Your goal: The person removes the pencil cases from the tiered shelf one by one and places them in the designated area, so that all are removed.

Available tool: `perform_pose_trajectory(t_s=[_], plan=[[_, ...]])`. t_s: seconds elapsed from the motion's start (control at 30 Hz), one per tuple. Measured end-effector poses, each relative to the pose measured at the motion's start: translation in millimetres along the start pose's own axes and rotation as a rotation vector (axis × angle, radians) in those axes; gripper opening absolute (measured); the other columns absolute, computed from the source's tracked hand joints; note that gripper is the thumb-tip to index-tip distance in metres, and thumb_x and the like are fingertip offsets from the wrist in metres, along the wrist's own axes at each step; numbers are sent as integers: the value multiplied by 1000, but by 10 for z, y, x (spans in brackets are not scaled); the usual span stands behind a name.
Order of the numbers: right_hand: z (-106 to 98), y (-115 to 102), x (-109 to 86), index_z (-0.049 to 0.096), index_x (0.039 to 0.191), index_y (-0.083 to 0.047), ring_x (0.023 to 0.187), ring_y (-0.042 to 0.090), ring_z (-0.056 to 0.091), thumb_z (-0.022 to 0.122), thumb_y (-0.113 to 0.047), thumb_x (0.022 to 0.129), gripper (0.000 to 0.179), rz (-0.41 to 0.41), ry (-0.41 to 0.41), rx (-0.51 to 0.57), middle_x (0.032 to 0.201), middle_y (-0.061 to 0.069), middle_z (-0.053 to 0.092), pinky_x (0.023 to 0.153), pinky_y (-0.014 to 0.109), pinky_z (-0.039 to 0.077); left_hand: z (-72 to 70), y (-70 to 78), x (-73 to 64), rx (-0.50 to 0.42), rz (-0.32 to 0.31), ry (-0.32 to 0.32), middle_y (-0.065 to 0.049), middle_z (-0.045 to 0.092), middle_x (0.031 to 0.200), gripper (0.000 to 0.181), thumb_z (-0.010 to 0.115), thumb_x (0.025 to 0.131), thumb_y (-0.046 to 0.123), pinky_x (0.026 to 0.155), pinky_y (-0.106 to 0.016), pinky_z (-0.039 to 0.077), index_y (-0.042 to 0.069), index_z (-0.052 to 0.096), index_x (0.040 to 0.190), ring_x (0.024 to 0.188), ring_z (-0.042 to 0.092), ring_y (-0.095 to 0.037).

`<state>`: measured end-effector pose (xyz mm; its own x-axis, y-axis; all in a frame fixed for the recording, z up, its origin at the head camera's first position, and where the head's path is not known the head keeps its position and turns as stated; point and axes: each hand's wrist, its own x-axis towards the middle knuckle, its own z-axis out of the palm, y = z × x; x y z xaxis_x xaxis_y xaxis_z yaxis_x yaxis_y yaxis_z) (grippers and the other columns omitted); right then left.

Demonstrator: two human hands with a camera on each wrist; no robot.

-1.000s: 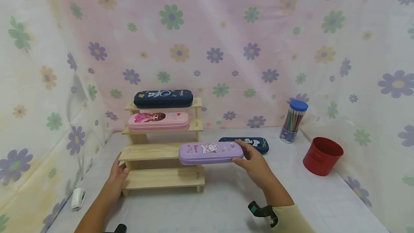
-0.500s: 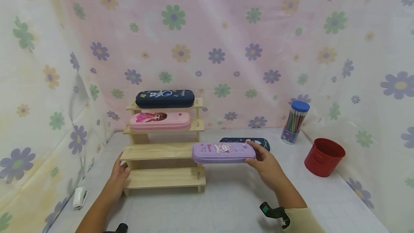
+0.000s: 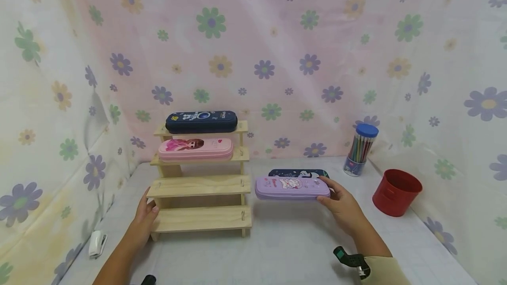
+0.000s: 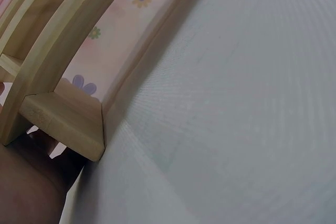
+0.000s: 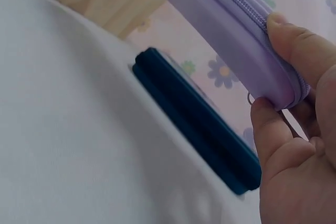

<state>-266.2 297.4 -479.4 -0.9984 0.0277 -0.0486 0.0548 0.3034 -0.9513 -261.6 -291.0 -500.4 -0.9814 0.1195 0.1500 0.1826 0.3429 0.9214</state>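
Note:
My right hand [image 3: 346,208] pinches the right end of a lilac zipped pencil case [image 3: 292,188] with a cartoon print. The right wrist view shows the lilac case raised over the table, thumb by the zip and a finger underneath. Behind it lies a dark blue pencil case [image 5: 194,119] on the table, partly covered by the lilac one in the head view. On the left, my left hand [image 3: 142,221] holds the side of a four-step wooden rack [image 3: 202,218]. In the left wrist view, the rack's side board [image 4: 65,121] hides most of the fingers.
A navy space-print pencil case [image 3: 201,122] sits on the top step, with a pink one [image 3: 196,149] on the step below. To the right stand a blue-lidded pencil tub [image 3: 359,149] and a red bucket [image 3: 397,193]. A white stapler [image 3: 97,244] lies at far left.
The right hand has carried the lilac pencil case rightward, away from the rack's third step, so it no longer overlaps the rack. The left hand stays at the rack's side.

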Motion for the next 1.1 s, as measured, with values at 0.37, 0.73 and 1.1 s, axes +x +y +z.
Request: perform_pose_trajectory(t_s=[0.37, 0.73, 1.1], plan=[[-240, 304, 96, 33, 165, -35, 160, 44, 18, 81, -52, 87, 93, 136, 2, -82, 177, 8, 15, 116, 55, 37, 10, 5, -11, 13, 1, 6, -43, 12, 165, 75, 36, 114, 29, 119, -35, 34, 18, -15, 167, 151, 18, -63], [-265, 418, 155, 30, 166, -31, 161, 44, 14, 80, -48, 89, 94, 166, 2, -50, 177, 8, 12, 120, 59, 29, -5, 3, -9, -21, 4, -2, -42, 10, 166, 75, 37, 114, 27, 123, -56, 24, 22, -14, 168, 153, 14, -61], [-283, 402, 174, 20, 169, -30, 160, 46, 10, 73, -45, 97, 90, 162, -26, -153, 177, 11, 9, 122, 64, 20, 12, 13, -10, -6, -11, 0, -40, 10, 167, 74, 37, 114, 29, 121, -43, 31, 23, -14, 168, 153, 16, -60]])
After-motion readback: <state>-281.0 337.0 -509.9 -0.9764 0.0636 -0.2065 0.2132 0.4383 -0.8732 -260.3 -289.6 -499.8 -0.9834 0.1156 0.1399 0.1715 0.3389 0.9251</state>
